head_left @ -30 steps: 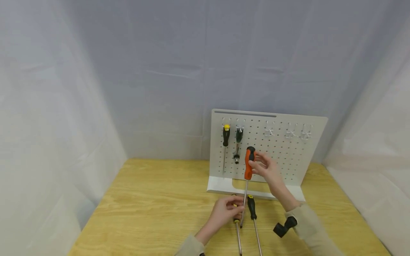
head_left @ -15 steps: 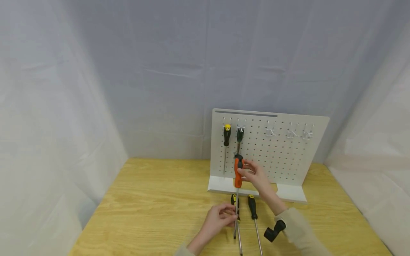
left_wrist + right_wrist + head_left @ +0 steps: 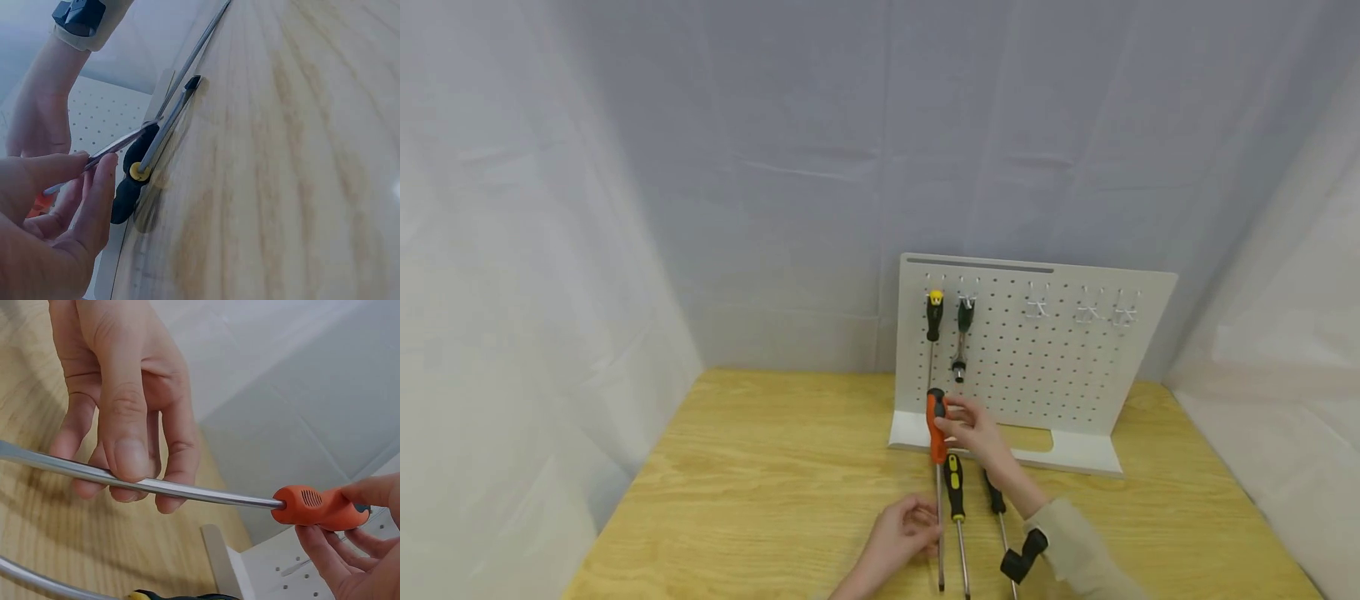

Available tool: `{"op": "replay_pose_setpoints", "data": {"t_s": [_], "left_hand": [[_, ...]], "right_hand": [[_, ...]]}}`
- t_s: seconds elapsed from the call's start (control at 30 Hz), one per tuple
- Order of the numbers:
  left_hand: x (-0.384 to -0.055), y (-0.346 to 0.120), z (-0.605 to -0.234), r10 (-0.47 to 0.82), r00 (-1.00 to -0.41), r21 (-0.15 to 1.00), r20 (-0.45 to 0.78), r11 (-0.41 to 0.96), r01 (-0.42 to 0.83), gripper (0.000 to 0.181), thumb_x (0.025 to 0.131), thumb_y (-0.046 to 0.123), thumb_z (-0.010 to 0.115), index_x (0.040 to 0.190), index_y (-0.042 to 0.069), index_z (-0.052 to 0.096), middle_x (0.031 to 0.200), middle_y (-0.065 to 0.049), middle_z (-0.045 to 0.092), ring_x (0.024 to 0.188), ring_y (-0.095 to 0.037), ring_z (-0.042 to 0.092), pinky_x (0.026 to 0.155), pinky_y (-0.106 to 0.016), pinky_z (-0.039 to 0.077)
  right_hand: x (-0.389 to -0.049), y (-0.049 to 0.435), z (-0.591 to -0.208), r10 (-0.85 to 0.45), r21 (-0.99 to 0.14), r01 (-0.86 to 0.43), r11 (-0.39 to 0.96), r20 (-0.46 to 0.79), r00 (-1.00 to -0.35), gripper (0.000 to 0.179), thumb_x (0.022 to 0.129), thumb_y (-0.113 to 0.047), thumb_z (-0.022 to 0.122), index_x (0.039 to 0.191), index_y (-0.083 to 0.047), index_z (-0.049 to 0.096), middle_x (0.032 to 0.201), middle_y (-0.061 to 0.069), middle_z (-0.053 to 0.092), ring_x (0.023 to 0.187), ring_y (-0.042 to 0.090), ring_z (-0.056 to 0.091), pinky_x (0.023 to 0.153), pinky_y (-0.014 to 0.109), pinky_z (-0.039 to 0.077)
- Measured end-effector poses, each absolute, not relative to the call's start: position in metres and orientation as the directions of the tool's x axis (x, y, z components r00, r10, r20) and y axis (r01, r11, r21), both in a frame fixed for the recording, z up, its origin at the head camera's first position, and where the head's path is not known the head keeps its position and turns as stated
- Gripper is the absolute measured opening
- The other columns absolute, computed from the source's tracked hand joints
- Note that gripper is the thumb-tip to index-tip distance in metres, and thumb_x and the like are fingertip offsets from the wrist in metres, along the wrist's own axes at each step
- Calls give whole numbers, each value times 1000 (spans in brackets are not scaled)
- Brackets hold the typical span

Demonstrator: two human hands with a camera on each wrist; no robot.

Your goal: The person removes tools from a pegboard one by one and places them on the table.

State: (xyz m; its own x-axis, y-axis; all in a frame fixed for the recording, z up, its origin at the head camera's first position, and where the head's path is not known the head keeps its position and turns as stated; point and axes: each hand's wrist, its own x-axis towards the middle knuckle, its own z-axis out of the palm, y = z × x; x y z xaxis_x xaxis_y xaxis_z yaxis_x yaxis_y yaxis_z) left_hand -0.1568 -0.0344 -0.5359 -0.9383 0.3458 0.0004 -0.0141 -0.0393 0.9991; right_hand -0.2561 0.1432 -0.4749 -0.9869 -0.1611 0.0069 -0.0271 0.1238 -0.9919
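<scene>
An orange-and-black-handled screwdriver (image 3: 936,433) is held between both hands, its flat tip toward the near side. My right hand (image 3: 976,435) grips its handle with thumb and fingers. Lower down, my left hand (image 3: 898,532) pinches the metal shaft (image 3: 206,495) between thumb and fingertips. Just right of it, a black-and-yellow screwdriver (image 3: 955,492) lies on the wooden table. Another black-handled screwdriver (image 3: 997,500) lies farther right, partly covered by the right hand and wrist.
Behind the hands stands a white pegboard (image 3: 1030,367) on a base. A yellow-topped screwdriver (image 3: 934,317) and a dark green-handled tool with a socket-like end (image 3: 964,325) hang at its left. Several clear hooks (image 3: 1088,307) sit to the right. The wooden table (image 3: 760,483) extends leftward.
Both hands have moved left and toward the near side with the orange screwdriver. It has come away from in front of the pegboard to left of the black-and-yellow screwdriver, which shows more fully.
</scene>
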Motion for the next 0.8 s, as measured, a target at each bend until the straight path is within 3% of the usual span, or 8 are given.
{"op": "replay_pose_setpoints", "data": {"t_s": [0.17, 0.43, 0.8], "left_hand": [[-150, -36, -539, 341, -939, 998, -48, -21, -58, 21, 90, -9, 67, 110, -10, 61, 89, -5, 68, 73, -20, 67, 68, -35, 64], [-143, -40, -542, 316, -942, 992, -117, -1, -124, 25, 90, -8, 68, 113, -7, 60, 88, -5, 65, 74, -16, 66, 69, -34, 64], [-139, -48, -536, 330, -932, 986, -153, 120, -119, 18, 87, -8, 71, 103, -4, 62, 82, -5, 65, 72, -15, 67, 66, -33, 63]], "right_hand": [[-253, 135, -483, -144, -994, -5, 113, -11, -989, 53, 96, -9, 69, 143, 5, 50, 124, 29, 64, 91, 25, 70, 80, 41, 62], [-247, 128, -494, -122, -989, 26, 146, -44, -991, 50, 96, -8, 69, 140, 6, 51, 120, 26, 65, 82, 21, 69, 76, 42, 61], [-248, 124, -511, -178, -983, 18, 182, -51, -983, 55, 97, -9, 69, 144, 8, 46, 119, 29, 62, 81, 23, 69, 74, 45, 62]]}}
